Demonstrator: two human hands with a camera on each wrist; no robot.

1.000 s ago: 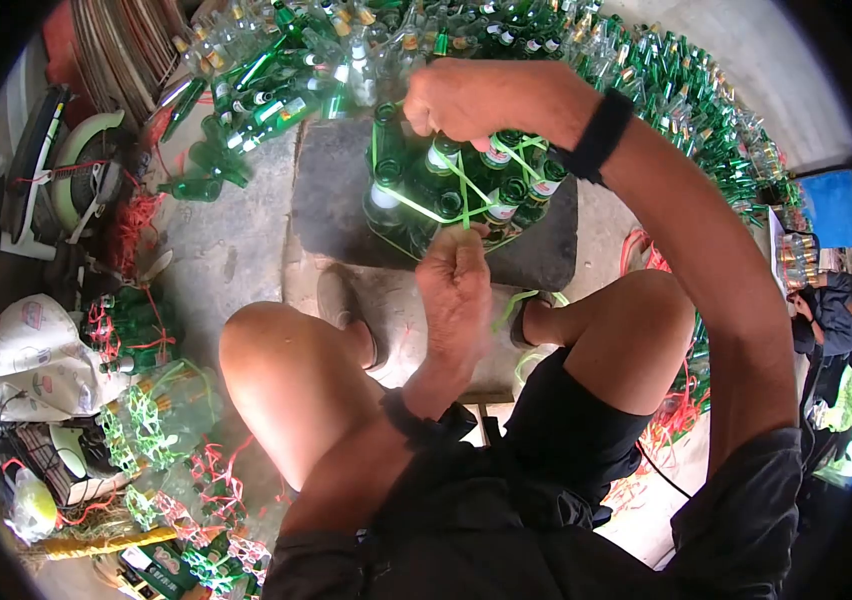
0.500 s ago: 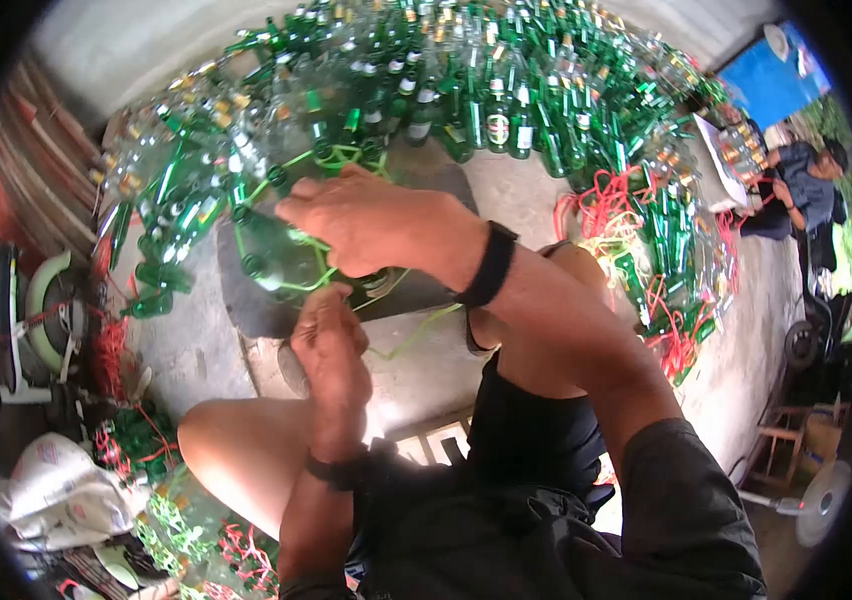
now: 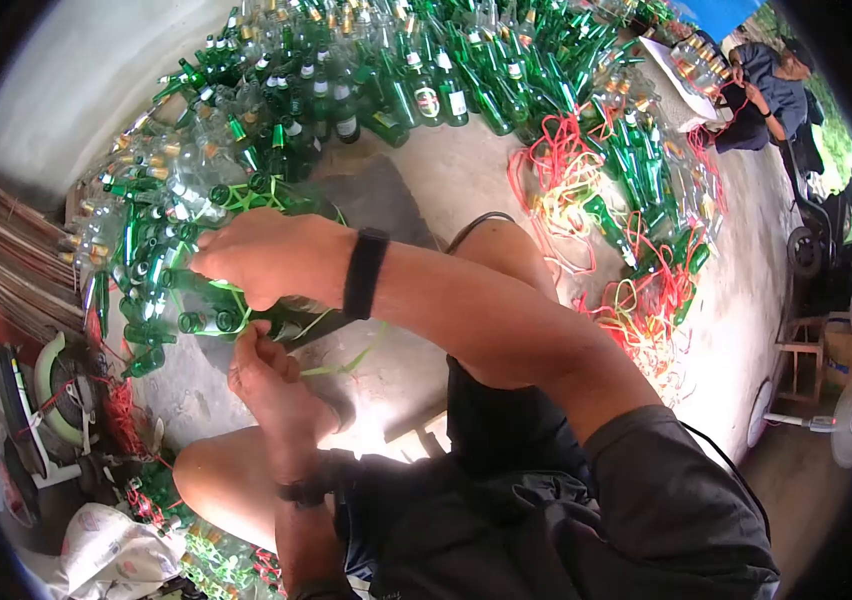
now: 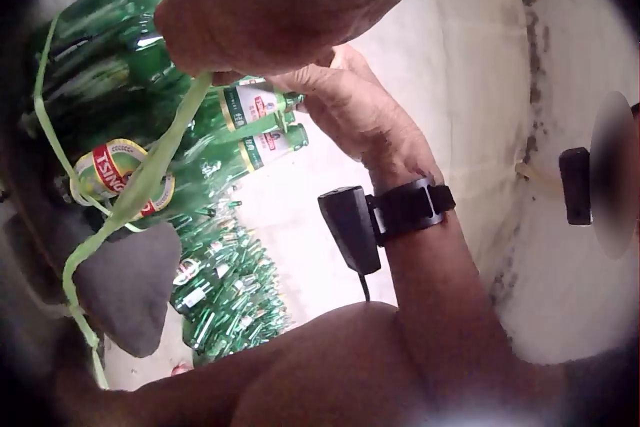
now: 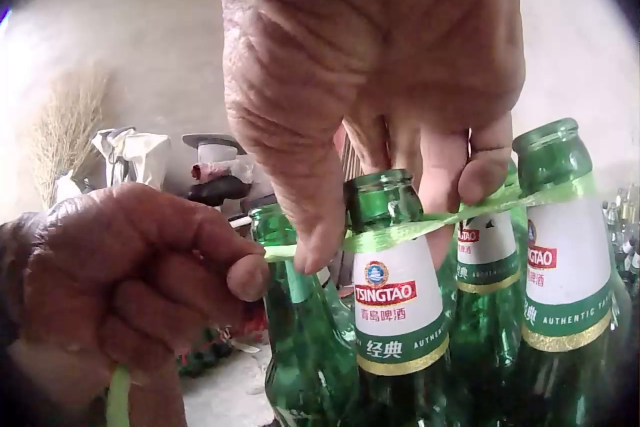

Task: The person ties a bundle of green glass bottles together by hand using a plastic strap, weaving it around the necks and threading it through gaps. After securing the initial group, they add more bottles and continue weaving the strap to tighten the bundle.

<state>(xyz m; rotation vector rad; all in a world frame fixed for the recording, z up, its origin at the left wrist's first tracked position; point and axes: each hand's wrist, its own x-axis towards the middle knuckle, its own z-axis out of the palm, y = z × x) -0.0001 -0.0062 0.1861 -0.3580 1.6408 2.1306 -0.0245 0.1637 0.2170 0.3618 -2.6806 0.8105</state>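
Note:
Several green beer bottles [image 5: 398, 317] stand grouped on a dark slab [image 3: 386, 200], with a flat green plastic strap [image 5: 385, 237] drawn around their necks. My left hand [image 3: 271, 375] pinches the strap between thumb and forefinger, at the near side of the group. A loose length of strap [image 4: 140, 187] hangs from it in the left wrist view. From above, my right hand [image 3: 276, 255] reaches over the bottles. Its thumb [image 5: 315, 232] lies on the strap beside a bottle neck, its other fingers behind that neck; in the head view it hides part of the group.
A large heap of green and clear bottles [image 3: 426, 100] lines the wall beyond. Red and pale strapping [image 3: 566, 190] lies tangled at right. Another person [image 3: 771, 95] sits at far right, a pedestal fan [image 3: 851, 425] below them. A white sack [image 3: 111, 550] rests at lower left.
The head view has swung, so the bottle group appears further left. My right hand has come from the group's far side to its near side, close to the left hand, which keeps pinching the strap.

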